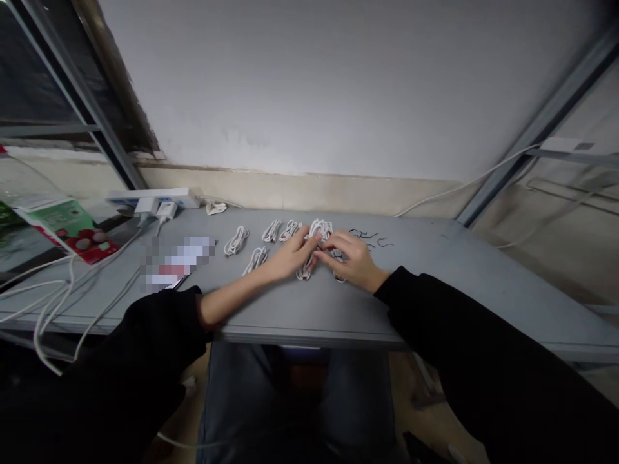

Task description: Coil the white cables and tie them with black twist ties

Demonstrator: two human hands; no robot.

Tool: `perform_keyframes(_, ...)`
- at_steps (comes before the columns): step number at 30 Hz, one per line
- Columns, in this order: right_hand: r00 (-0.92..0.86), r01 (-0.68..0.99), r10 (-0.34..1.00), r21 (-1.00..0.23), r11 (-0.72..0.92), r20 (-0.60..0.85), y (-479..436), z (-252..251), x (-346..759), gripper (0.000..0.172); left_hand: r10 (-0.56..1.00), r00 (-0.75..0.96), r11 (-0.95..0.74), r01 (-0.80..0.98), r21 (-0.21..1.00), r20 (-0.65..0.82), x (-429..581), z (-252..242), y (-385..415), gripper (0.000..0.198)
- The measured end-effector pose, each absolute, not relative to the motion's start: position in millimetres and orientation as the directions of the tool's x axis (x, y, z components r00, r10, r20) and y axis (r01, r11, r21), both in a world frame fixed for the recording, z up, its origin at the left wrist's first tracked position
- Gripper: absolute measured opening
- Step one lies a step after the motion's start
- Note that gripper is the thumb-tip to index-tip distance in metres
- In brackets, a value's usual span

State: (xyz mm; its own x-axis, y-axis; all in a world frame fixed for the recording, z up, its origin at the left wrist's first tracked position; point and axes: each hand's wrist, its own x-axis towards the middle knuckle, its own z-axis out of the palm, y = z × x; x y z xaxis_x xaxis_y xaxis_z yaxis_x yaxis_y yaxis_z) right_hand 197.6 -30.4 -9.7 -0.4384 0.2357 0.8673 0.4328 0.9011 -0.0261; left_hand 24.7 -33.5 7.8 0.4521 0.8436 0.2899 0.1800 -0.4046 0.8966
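My left hand is closed around a coiled white cable, whose loops stick out above and below the fingers. From the right, my right hand meets it, thumb and fingertips pinched together at the bundle's middle. What those fingertips grip is too small to make out. Left of the hands lie more coiled white cables, among them one bundle farthest left and another beside my left forearm. Several thin black ties lie loose beyond my right hand.
The grey table runs along a wall. At its left stand a white power strip with plugged-in chargers, a phone partly blurred out, and a green and red packet. Loose white cords hang over the left edge. Metal posts rise at both sides.
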Motion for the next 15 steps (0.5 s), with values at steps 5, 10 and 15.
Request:
perform_keyframes(5,-0.424,0.443,0.240,-0.031,0.896,0.873,-31.9,-8.9,196.7,0.014,0.809,0.518,-0.383,0.107,0.917,0.278,25.5,3.3,-32.3,0.032)
perform_keyframes(10,-0.397,0.461,0.279,-0.073,0.885,0.874,-28.9,-10.6,197.4,0.013,0.823,0.515,-0.264,-0.027,0.964,0.240,26.2,5.2,-30.0,0.032)
perform_keyframes(15,-0.346,0.500,0.367,-0.161,0.851,0.864,-25.7,-13.9,197.6,0.014,0.816,0.550,-0.140,-0.112,0.984,0.179,26.5,4.9,-27.9,0.029)
